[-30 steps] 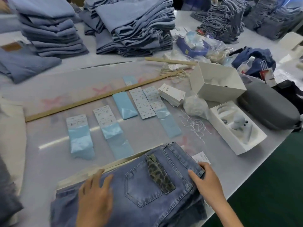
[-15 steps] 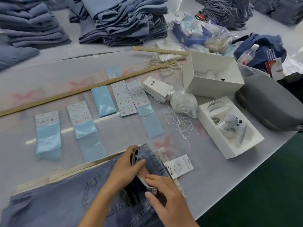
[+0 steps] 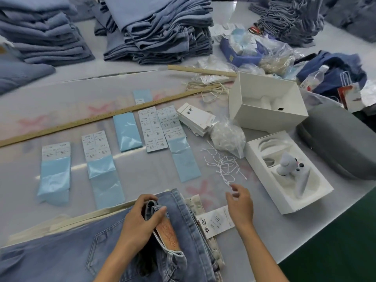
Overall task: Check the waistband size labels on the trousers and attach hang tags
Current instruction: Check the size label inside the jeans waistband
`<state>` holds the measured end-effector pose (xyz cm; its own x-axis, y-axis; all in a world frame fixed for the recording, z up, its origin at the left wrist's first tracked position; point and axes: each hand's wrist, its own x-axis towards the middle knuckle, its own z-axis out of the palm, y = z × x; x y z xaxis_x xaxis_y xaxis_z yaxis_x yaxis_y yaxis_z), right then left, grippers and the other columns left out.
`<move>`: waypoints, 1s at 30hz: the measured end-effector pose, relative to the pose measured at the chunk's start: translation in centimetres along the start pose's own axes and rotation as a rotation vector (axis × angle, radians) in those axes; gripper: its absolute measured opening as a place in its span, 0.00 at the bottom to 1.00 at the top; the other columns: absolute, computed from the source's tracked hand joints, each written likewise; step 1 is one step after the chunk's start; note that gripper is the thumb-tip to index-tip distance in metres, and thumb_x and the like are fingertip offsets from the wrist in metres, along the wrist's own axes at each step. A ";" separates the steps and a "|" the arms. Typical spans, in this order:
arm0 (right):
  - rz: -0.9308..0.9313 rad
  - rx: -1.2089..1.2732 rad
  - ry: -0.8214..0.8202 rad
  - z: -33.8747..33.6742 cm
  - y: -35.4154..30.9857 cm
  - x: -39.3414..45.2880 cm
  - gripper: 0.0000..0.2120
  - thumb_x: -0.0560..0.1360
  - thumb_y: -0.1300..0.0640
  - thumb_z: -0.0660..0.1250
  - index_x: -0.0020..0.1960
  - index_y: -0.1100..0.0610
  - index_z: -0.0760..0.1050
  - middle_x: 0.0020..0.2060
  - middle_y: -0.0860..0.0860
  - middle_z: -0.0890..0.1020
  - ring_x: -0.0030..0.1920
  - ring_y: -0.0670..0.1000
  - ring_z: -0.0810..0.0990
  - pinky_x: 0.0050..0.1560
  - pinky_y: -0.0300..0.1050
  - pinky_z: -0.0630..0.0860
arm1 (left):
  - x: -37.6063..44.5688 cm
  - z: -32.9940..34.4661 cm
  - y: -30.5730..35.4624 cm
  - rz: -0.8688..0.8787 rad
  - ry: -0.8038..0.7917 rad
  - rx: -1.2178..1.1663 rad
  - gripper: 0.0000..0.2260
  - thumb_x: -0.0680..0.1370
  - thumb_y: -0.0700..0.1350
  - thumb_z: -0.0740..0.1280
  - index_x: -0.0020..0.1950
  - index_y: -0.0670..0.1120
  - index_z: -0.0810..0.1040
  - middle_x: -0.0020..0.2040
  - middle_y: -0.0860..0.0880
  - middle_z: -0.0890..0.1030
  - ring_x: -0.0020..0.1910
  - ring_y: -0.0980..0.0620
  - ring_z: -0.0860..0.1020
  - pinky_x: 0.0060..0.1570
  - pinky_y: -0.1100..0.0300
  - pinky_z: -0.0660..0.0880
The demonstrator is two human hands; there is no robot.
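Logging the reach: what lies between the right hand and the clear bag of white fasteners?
In the head view, loose white string loops lie on the table between the right hand and the clear bag; nothing else.
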<state>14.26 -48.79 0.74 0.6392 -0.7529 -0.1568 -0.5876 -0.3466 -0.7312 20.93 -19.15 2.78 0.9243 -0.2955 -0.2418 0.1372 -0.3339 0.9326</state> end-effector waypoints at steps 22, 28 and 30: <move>-0.272 -0.044 -0.283 11.5 -13.3 3.1 0.05 0.80 0.60 0.66 0.53 0.54 0.79 0.46 0.49 0.81 0.45 0.51 0.79 0.47 0.44 0.73 | 0.9 0.7 0.8 -0.176 0.001 -0.204 0.12 0.85 0.51 0.61 0.51 0.64 0.83 0.36 0.51 0.79 0.29 0.56 0.73 0.24 0.57 0.74; -0.341 -0.113 -0.797 12.4 -19.0 0.6 0.09 0.80 0.50 0.68 0.58 0.51 0.80 0.49 0.45 0.83 0.48 0.47 0.82 0.49 0.42 0.76 | -0.5 -4.8 -0.1 0.012 0.224 0.128 0.12 0.80 0.44 0.71 0.55 0.63 0.79 0.50 0.62 0.82 0.51 0.60 0.80 0.51 0.66 0.76; -0.399 -0.232 -0.815 10.0 -18.5 -0.7 0.09 0.80 0.47 0.68 0.58 0.48 0.79 0.47 0.42 0.82 0.45 0.43 0.80 0.46 0.39 0.74 | -1.4 -5.7 -0.3 0.043 0.216 0.182 0.12 0.79 0.45 0.72 0.57 0.63 0.79 0.51 0.62 0.81 0.52 0.59 0.80 0.52 0.64 0.76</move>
<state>29.67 -36.21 7.74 0.9141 0.0397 -0.4036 -0.2776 -0.6641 -0.6942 21.61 -13.55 4.32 0.9851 -0.1217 -0.1219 0.0479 -0.4865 0.8724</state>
